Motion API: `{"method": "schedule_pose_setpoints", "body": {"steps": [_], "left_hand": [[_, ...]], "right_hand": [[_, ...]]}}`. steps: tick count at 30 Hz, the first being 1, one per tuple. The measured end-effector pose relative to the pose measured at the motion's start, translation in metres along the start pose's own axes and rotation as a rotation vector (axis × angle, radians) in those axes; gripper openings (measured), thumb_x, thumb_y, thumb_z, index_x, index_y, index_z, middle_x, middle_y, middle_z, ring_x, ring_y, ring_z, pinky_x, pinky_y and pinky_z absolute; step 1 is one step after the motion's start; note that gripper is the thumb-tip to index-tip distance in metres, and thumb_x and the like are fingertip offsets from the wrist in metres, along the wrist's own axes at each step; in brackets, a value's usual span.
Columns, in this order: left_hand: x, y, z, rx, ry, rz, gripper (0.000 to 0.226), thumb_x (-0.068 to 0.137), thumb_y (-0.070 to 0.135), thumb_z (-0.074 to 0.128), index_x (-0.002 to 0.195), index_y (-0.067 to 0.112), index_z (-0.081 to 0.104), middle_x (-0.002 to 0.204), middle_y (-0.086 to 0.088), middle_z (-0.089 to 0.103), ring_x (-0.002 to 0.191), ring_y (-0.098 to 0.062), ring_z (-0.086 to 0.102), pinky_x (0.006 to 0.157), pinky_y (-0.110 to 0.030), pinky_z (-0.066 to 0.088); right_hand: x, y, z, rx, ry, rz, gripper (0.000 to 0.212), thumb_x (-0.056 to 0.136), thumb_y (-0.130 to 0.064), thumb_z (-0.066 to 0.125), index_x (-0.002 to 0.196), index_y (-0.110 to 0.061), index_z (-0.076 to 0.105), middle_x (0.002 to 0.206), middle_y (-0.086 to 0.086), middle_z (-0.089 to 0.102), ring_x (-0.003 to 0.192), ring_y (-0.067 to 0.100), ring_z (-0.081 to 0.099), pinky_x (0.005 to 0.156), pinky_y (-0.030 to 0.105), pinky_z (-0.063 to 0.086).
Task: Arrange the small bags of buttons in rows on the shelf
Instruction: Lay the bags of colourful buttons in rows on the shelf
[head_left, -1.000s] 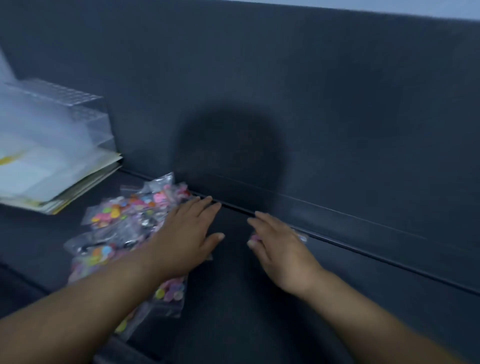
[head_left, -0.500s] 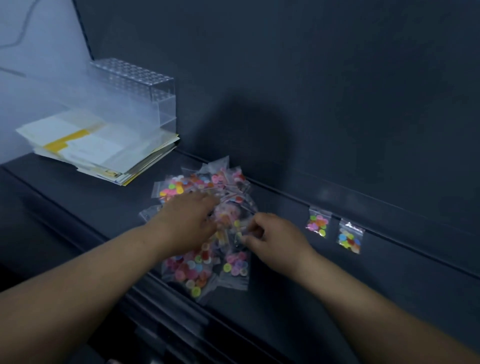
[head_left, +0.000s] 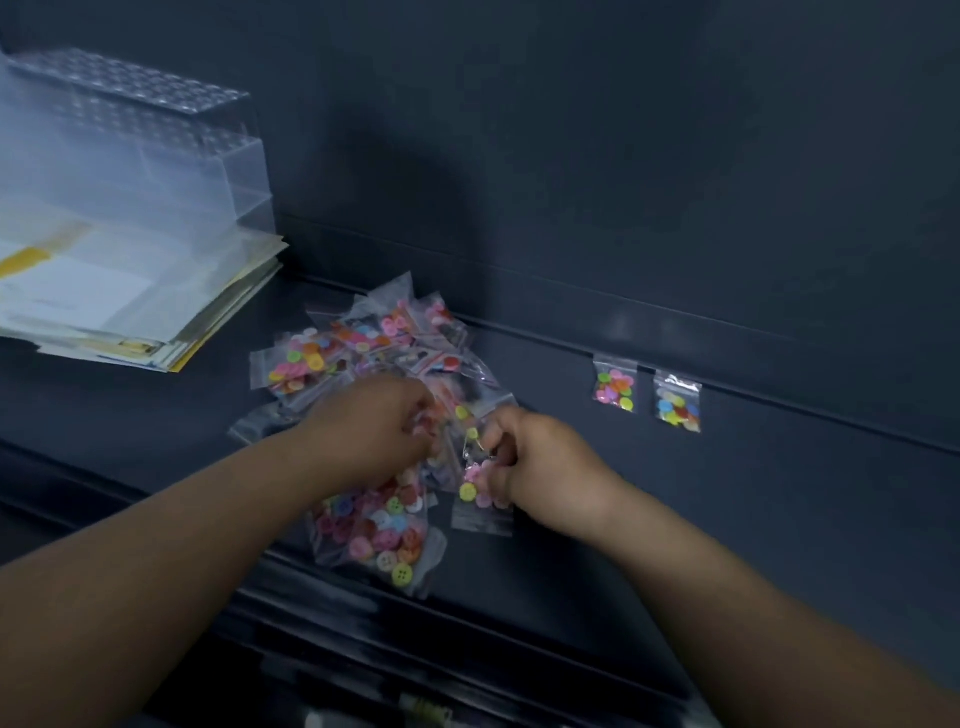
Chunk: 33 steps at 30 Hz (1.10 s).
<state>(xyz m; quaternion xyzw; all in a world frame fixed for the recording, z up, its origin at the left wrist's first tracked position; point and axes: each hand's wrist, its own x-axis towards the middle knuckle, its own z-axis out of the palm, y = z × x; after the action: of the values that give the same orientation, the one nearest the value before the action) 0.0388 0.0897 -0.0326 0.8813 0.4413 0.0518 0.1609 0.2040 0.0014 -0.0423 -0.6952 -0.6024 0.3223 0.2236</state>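
- Far left: stack of papers (head_left: 104, 306) lying flat on the shelf (head_left: 753, 519); clear plastic case (head_left: 156, 145) sits on top of its rear part
- Left of centre: pile of button bags (head_left: 363, 348), loose and overlapping, not in rows; it reaches from near the back panel (head_left: 623, 156) to near the shelf's front edge; buttons mixed pink, orange, yellow, green, blue
- Left hand (head_left: 374, 426): knuckles up, over the middle of the pile, fingers curled down into the bags; cannot tell whether they grip one, since the fingertips are hidden and blurred
- Right hand (head_left: 540, 467): at the pile's right edge, fingers and thumb pinching a small bag (head_left: 480, 499), which hangs below the fingers with its lower end near the shelf
- Right of the hands, well apart from the pile: first placed bag (head_left: 615, 384) and second placed bag (head_left: 677, 402), side by side, a narrow gap between them, top edges against the foot of the back panel
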Motion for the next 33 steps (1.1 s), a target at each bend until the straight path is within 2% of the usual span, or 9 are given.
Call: {"method": "schedule_pose_setpoints", "body": {"steps": [3,6,13,16,19,23,27,30,33], "left_hand": [[0.003,0.004,0.000,-0.107,-0.004,-0.055,0.013,0.082,0.027,0.066,0.084,0.029,0.053,0.079,0.011,0.053,0.071,-0.009,0.052,0.057,-0.026,0.035],[0.003,0.008,-0.004,-0.297,0.057,-0.118,0.015,0.084,0.016,0.064,0.076,0.024,0.054,0.074,0.006,0.058,0.067,-0.015,0.057,0.056,-0.024,0.041],[0.008,0.023,-0.030,-0.753,0.216,-0.300,0.016,0.081,0.001,0.065,0.079,0.014,0.057,0.074,-0.009,0.060,0.062,-0.021,0.056,0.060,-0.030,0.047],[0.011,0.040,-0.037,-0.993,0.202,-0.348,0.026,0.082,-0.007,0.061,0.092,0.016,0.058,0.081,-0.012,0.058,0.065,-0.022,0.056,0.055,-0.029,0.049],[0.017,0.068,-0.033,-1.254,0.142,-0.359,0.029,0.084,-0.014,0.052,0.091,0.013,0.057,0.092,-0.016,0.057,0.073,-0.021,0.058,0.049,-0.020,0.053],[0.027,0.112,-0.021,-1.445,0.021,-0.377,0.020,0.086,-0.009,0.051,0.080,0.009,0.056,0.071,-0.011,0.059,0.054,-0.013,0.056,0.047,-0.018,0.050],[0.035,0.149,-0.005,-1.507,-0.059,-0.367,0.022,0.091,-0.005,0.048,0.072,0.006,0.053,0.049,-0.004,0.060,0.038,-0.008,0.057,0.040,-0.018,0.049],[0.043,0.165,0.008,-1.418,-0.027,-0.404,0.021,0.089,-0.005,0.053,0.072,0.007,0.054,0.062,-0.009,0.057,0.048,-0.013,0.054,0.045,-0.021,0.051],[0.051,0.177,0.019,-1.322,0.035,-0.430,0.019,0.085,-0.003,0.060,0.071,0.010,0.057,0.066,-0.009,0.059,0.051,-0.013,0.054,0.048,-0.021,0.049]], "right_hand": [[-0.001,0.002,-0.009,0.137,0.058,0.028,0.016,0.082,-0.011,0.069,0.076,-0.021,0.057,0.061,-0.011,0.053,0.049,-0.003,0.047,0.048,0.008,0.036],[-0.004,0.002,-0.019,0.279,0.065,0.048,0.018,0.084,-0.007,0.065,0.073,-0.019,0.059,0.065,-0.003,0.057,0.060,0.009,0.052,0.060,0.018,0.044],[-0.009,-0.001,-0.050,0.635,0.174,0.140,0.025,0.083,-0.003,0.064,0.067,-0.019,0.054,0.062,-0.001,0.056,0.059,0.009,0.050,0.052,0.019,0.041],[-0.014,0.003,-0.065,0.863,0.192,0.220,0.023,0.085,0.002,0.058,0.078,-0.019,0.052,0.070,0.002,0.061,0.061,0.012,0.057,0.046,0.019,0.044],[-0.026,0.011,-0.083,1.077,0.146,0.241,0.031,0.084,0.011,0.050,0.101,-0.014,0.054,0.078,0.006,0.064,0.064,0.014,0.064,0.052,0.021,0.052],[-0.041,0.030,-0.104,1.281,0.128,0.248,0.038,0.082,0.017,0.046,0.108,-0.009,0.055,0.085,0.011,0.063,0.075,0.019,0.064,0.064,0.027,0.059],[-0.052,0.058,-0.122,1.291,0.193,0.304,0.012,0.090,0.001,0.053,0.096,-0.008,0.057,0.079,0.010,0.069,0.067,0.017,0.061,0.071,0.031,0.057],[-0.059,0.087,-0.132,1.096,0.354,0.379,0.011,0.088,-0.002,0.058,0.095,-0.011,0.060,0.077,0.006,0.067,0.063,0.016,0.062,0.067,0.028,0.054],[-0.066,0.114,-0.139,0.932,0.474,0.427,0.009,0.087,-0.001,0.061,0.091,-0.008,0.065,0.063,0.000,0.068,0.048,0.009,0.061,0.050,0.019,0.049]]}}
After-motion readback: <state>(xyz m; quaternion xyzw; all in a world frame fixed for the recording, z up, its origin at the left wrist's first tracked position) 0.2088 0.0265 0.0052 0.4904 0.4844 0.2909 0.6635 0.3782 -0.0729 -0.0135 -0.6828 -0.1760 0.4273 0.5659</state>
